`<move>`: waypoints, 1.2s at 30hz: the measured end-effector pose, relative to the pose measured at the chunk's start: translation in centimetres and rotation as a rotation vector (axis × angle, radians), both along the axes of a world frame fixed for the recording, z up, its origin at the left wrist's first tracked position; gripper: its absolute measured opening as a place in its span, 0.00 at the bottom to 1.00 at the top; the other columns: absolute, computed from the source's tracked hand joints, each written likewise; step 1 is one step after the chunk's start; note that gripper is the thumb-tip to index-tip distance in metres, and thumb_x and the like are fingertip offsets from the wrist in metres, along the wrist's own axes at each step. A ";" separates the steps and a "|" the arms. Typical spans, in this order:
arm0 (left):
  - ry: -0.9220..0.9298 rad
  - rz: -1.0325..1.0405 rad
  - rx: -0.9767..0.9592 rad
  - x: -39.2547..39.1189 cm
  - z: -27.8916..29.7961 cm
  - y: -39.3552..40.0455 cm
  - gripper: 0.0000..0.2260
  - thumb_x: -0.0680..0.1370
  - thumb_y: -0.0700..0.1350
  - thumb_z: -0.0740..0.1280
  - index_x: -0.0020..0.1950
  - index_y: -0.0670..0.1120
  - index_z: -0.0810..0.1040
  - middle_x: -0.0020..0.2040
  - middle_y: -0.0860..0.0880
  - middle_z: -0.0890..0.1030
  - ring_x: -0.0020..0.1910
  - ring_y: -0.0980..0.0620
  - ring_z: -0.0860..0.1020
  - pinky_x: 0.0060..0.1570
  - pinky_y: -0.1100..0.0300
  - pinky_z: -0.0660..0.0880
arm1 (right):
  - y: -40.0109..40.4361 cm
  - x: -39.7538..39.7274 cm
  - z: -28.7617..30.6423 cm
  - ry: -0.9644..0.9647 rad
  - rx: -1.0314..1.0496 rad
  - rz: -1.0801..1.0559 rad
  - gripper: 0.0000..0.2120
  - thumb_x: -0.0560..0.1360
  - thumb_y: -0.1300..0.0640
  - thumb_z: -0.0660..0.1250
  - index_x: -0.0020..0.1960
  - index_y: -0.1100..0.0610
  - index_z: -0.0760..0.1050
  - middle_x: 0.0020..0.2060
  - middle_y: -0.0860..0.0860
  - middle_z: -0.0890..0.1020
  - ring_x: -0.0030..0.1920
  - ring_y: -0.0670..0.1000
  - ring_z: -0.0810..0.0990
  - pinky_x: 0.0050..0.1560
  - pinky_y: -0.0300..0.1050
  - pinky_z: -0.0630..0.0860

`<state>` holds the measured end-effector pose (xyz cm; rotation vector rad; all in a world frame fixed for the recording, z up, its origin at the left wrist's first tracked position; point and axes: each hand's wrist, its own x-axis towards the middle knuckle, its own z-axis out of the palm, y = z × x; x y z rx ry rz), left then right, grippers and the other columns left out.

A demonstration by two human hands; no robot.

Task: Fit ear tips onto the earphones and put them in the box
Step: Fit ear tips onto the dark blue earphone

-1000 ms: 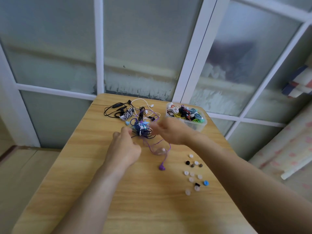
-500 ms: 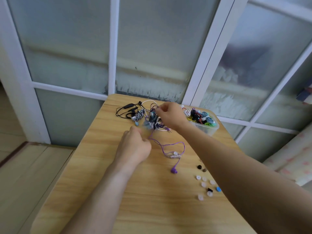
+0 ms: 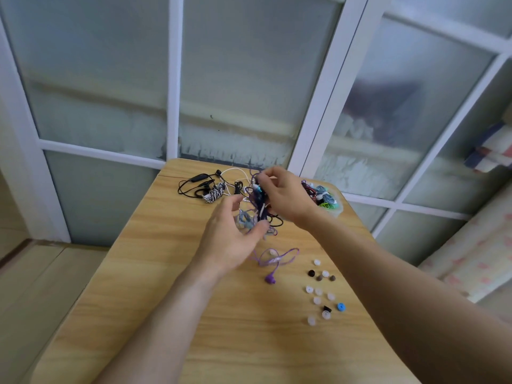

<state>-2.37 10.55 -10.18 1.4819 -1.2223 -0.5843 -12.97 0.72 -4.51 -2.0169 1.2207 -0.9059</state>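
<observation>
A tangle of earphone cables [image 3: 257, 206], purple, black, blue and white, hangs above the far middle of the wooden table [image 3: 155, 300]. My right hand [image 3: 285, 195] pinches the top of the tangle and holds it lifted. My left hand [image 3: 232, 236] is under and beside the tangle, fingers spread and loosely curved around its lower cables. A purple earphone [image 3: 270, 278] on its purple cable trails down onto the table. Several loose ear tips [image 3: 322, 295], white, black, brown and one blue, lie at the right. The clear plastic box [image 3: 336, 209] with coiled earphones stands behind my right wrist.
More earphones [image 3: 206, 189], black and zebra-striped, lie at the table's far left edge. Frosted glass panels in white frames rise right behind the table. A patterned cloth surface lies to the right of the table.
My right hand has raised the tangle higher off the table. My left hand has opened from a closed grip and now cups below the cables.
</observation>
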 end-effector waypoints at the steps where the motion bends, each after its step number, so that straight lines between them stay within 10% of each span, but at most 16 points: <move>1: 0.053 -0.040 0.022 0.0 0.1 -0.2 0.30 0.70 0.52 0.76 0.68 0.51 0.69 0.59 0.54 0.75 0.54 0.55 0.77 0.56 0.60 0.74 | 0.3 0.2 0.0 -0.002 0.006 0.030 0.07 0.82 0.54 0.61 0.50 0.57 0.74 0.43 0.57 0.83 0.39 0.53 0.80 0.46 0.52 0.78; 9: 0.015 -0.044 0.017 2.0 -0.3 -1.6 0.06 0.71 0.52 0.74 0.42 0.51 0.81 0.37 0.53 0.84 0.38 0.54 0.82 0.41 0.56 0.78 | -0.1 0.6 -0.1 0.172 0.304 0.184 0.24 0.78 0.37 0.60 0.60 0.56 0.78 0.55 0.53 0.82 0.52 0.52 0.80 0.55 0.53 0.79; 17: 0.215 0.001 0.017 3.8 0.6 -1.5 0.03 0.77 0.44 0.69 0.44 0.50 0.80 0.34 0.51 0.78 0.26 0.57 0.73 0.31 0.61 0.69 | -1.0 -2.0 0.0 0.075 0.622 0.371 0.18 0.73 0.67 0.72 0.61 0.55 0.75 0.45 0.56 0.81 0.43 0.53 0.79 0.45 0.46 0.74; 27: 0.267 0.029 0.078 4.2 1.0 -1.1 0.15 0.76 0.55 0.69 0.47 0.42 0.78 0.41 0.41 0.84 0.36 0.44 0.82 0.37 0.52 0.78 | -0.1 -2.5 0.8 -0.134 0.441 0.209 0.05 0.79 0.64 0.64 0.48 0.60 0.78 0.36 0.54 0.78 0.35 0.51 0.76 0.37 0.42 0.73; 31: 0.301 -0.014 0.093 4.0 1.2 -1.0 0.13 0.78 0.56 0.66 0.48 0.46 0.78 0.33 0.49 0.82 0.23 0.57 0.76 0.26 0.64 0.71 | 1.0 -1.9 0.7 -0.201 0.494 0.211 0.06 0.80 0.65 0.61 0.48 0.60 0.75 0.37 0.56 0.76 0.34 0.53 0.78 0.41 0.48 0.78; 36: 0.332 -0.131 0.090 3.9 1.2 -0.9 0.12 0.81 0.54 0.62 0.55 0.48 0.78 0.44 0.51 0.84 0.35 0.59 0.79 0.35 0.63 0.74 | 2.5 -1.4 0.5 -0.176 0.643 0.373 0.06 0.80 0.58 0.65 0.50 0.56 0.80 0.44 0.55 0.81 0.42 0.53 0.81 0.44 0.50 0.80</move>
